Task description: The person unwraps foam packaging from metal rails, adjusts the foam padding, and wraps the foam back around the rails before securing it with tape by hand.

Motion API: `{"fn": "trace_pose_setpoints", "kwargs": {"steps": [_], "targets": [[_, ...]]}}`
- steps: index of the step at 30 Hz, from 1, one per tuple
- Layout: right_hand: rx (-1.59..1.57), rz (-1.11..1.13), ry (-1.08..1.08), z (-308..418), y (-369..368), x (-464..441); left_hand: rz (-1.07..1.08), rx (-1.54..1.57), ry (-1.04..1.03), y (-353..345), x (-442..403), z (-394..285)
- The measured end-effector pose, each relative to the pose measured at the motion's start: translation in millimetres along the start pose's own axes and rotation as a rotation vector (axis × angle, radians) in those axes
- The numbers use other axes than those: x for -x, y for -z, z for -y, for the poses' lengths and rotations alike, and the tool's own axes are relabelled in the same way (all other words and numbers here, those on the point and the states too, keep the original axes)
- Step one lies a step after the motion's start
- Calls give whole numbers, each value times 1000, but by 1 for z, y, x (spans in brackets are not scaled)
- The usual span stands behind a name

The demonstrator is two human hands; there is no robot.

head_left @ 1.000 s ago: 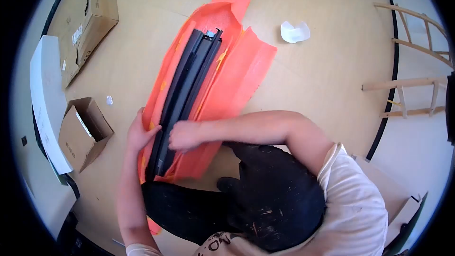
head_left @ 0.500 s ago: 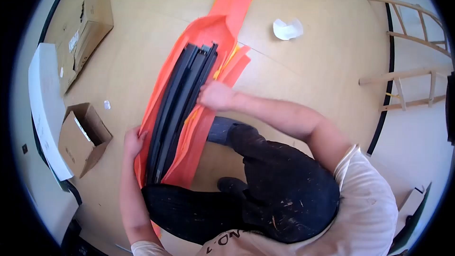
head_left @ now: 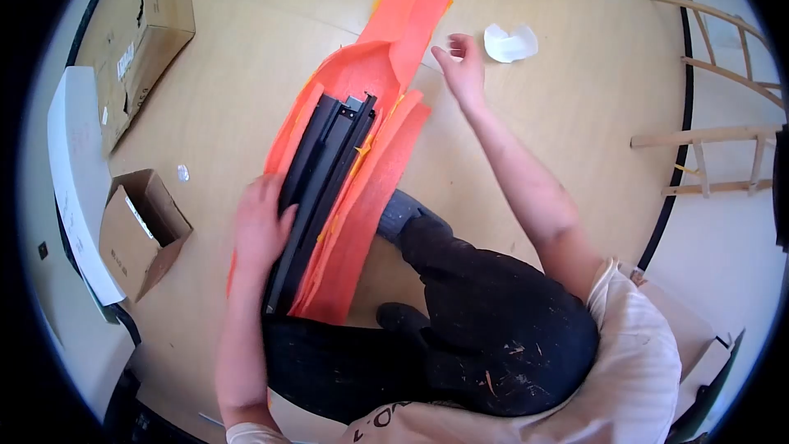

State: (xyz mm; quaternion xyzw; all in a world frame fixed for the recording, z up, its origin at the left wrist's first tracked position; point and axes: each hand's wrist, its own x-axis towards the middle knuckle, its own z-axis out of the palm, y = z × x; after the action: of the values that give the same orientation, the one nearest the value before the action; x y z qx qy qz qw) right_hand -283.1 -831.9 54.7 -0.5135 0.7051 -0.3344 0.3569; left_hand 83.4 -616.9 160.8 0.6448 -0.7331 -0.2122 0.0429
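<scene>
Several long black metal rails [head_left: 329, 173] lie lengthwise on orange foam sheeting [head_left: 362, 70], whose sides stand up around them. Yellow edging shows along the right fold. My left hand [head_left: 265, 226] rests over the left side of the sheeting, fingers laid out and the thumb apart, against the rails. Raised to the right of the sheeting's far end, my right hand [head_left: 463, 70] holds nothing, its fingers apart and slightly curled. Near it on the floor is a curved white scrap [head_left: 510, 43].
An open cardboard box [head_left: 131, 238] and a larger, torn one [head_left: 168, 20] stand at left, beside a long white box [head_left: 78, 181]. Wooden frames [head_left: 699, 140] are at right. My shoe [head_left: 403, 215] is close to the sheeting's right side.
My right hand has let go of the sheeting's right fold and moved forward and right into the air. My left hand has shifted inward from the outer left edge toward the rails.
</scene>
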Motion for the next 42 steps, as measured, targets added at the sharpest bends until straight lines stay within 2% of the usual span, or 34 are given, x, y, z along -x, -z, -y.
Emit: {"fn": "trace_pose_setpoints", "kwargs": {"steps": [1, 2, 4, 5, 9, 11, 13, 15, 16, 18, 22, 24, 27, 30, 32, 34, 35, 37, 38, 40, 41, 42], "targets": [[129, -58, -76, -14, 0, -20, 44, 102, -25, -7, -11, -13], [128, -58, -75, -18, 0, -34, 17, 88, -66, -19, -21, -28], [-720, 422, -484, -25, -2, -48, -23, 151, -181, -44, -41, -51], [-906, 494, -513, -4, -4, -42, 7, 214, -169, -50, -49, -64], [-1060, 574, -416, 14, -38, -47, 27, 292, -120, -94, -57, -90], [-691, 569, -255, 42, -52, -37, 10, 339, -86, -101, -55, -92], [-213, 537, 42, 52, -71, -14, -17, 303, -106, -101, -54, -88], [-201, 520, 307, 57, -80, 33, -47, 268, -124, -104, -54, -84], [-181, 503, 588, 46, -83, 46, -38, 258, -141, -107, -56, -81], [-132, 539, 536, 51, -75, 85, -26, 251, -155, -111, -56, -81], [-22, 433, 626, 47, -68, 110, 57, 332, -48, -111, -55, -92], [51, 381, 643, 49, -64, 110, -49, 255, -100, -110, -53, -92], [52, 298, 697, 48, -58, 97, -60, 307, -97, -100, -51, -88], [-90, 270, 648, 39, -51, 75, -72, 460, -50, -89, -45, -69], [-239, 182, 381, 36, -45, 58, -87, 453, 47, -70, -38, -58], [-555, 207, 35, 40, -38, 40, -197, 276, 47, -67, -33, -40], [-605, 276, -84, 43, -33, 30, -196, 273, 48, -66, -32, -33], [-525, 326, -79, 51, -33, 15, -338, 60, -15, -59, -39, -24], [-440, 373, -84, 53, -33, 11, -340, 62, -14, -57, -44, -22], [-486, 383, -153, 50, -38, 2, -452, -54, 197, -41, -62, -21], [-536, 392, -224, 47, -42, -1, -540, -102, 180, -46, -73, -11], [-535, 393, -224, 46, -43, 0, -539, -101, 182, -54, -79, 1]]}}
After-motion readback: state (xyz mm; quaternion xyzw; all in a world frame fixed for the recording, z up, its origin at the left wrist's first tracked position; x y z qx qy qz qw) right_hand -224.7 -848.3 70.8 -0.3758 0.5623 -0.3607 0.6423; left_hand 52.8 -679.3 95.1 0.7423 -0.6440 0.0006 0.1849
